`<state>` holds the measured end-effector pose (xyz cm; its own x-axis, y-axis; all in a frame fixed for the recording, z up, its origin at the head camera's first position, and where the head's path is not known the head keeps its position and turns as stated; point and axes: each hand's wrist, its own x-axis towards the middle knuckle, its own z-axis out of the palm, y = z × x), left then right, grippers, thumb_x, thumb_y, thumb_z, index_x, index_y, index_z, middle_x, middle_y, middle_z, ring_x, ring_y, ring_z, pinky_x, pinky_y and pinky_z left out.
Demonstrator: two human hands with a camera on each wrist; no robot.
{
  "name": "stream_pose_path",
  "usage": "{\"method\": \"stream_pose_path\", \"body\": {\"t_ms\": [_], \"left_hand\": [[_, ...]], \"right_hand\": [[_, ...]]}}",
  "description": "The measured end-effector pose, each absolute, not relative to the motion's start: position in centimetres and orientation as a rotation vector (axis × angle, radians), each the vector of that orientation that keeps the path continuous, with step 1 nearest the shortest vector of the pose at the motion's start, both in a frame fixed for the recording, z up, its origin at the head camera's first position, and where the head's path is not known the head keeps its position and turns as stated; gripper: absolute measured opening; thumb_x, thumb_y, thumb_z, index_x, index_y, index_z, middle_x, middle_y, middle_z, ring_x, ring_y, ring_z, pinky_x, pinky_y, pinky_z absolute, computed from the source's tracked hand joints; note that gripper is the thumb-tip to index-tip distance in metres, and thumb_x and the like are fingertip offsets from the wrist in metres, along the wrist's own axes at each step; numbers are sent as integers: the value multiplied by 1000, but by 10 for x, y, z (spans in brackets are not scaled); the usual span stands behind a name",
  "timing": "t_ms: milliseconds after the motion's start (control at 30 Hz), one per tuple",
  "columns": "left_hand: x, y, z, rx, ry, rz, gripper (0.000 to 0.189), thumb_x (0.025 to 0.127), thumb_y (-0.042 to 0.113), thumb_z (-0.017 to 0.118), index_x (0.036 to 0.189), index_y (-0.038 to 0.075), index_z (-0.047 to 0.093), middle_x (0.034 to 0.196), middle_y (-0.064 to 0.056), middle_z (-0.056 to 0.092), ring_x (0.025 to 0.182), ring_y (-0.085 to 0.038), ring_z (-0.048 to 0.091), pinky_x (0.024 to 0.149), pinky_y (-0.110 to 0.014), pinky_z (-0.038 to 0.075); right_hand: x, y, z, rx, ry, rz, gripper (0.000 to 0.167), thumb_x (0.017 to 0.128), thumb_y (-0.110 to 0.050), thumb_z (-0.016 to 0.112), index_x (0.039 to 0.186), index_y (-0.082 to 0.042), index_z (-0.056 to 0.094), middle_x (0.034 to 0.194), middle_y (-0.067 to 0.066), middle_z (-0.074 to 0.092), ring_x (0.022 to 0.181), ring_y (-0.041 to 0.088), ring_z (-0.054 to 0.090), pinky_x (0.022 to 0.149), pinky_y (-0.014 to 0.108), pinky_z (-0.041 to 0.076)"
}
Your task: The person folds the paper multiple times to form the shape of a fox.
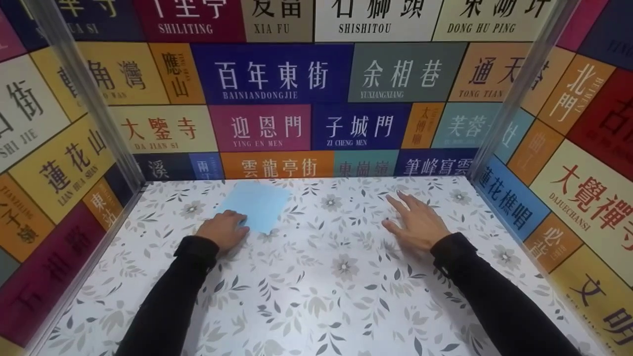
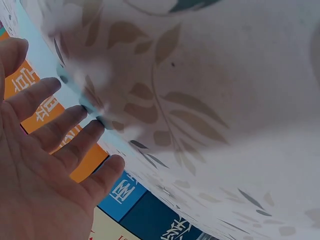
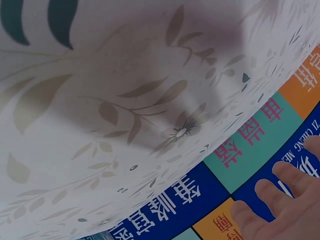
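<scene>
A light blue square of paper (image 1: pixel 259 205) lies near the back left of the patterned table top (image 1: pixel 316 301). My left hand (image 1: pixel 225 231) is at its lower left edge, palm down, with the fingertips over the paper. From the left wrist view, the fingers (image 2: pixel 70 127) of that hand are spread and fairly straight, their tips right by the blue paper (image 2: pixel 35 42). On the right side of the table, my right hand (image 1: pixel 418 225) holds nothing, its fingers loosely extended. Part of it shows at the edge of the right wrist view, fingers (image 3: pixel 272 197) spread apart.
Panels with coloured name signs (image 1: pixel 272 74) stand behind the table and on both sides. Clear upright posts (image 1: pixel 94 94) mark the back left and back right corners. The table top carries a grey leaf and flower print.
</scene>
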<state>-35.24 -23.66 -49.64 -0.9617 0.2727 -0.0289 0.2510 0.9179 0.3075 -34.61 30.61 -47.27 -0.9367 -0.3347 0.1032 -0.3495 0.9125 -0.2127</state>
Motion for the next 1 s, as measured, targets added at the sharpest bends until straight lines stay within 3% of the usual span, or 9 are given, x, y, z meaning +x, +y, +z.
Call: {"method": "stream_pose_path", "body": {"t_ms": [400, 767, 1000], "left_hand": [[-348, -225, -492, 455, 2966, 480, 52, 119, 34, 61, 160, 3, 68, 165, -29, 64, 156, -53, 60, 129, -70, 51], [-343, -223, -495, 479, 2966, 498, 46, 119, 33, 64, 154, 6, 74, 156, -27, 69, 148, -52, 64, 124, -71, 53], [-338, -219, -495, 531, 2982, 497, 41, 118, 31, 64, 148, 6, 78, 150, -27, 71, 143, -53, 66, 122, -70, 55]], "right_hand": [[-348, 294, -480, 559, -2936, 408, 72, 119, -45, 63, 181, -15, 43, 177, 27, 53, 163, 55, 51, 129, 81, 42], [-345, 278, -482, 585, -2894, 487, 63, 118, -40, 66, 173, -13, 54, 167, 26, 61, 156, 52, 58, 127, 78, 46], [-343, 272, -482, 620, -2877, 476, 56, 117, -35, 68, 167, -9, 60, 156, 24, 66, 144, 47, 66, 119, 71, 55]]}}
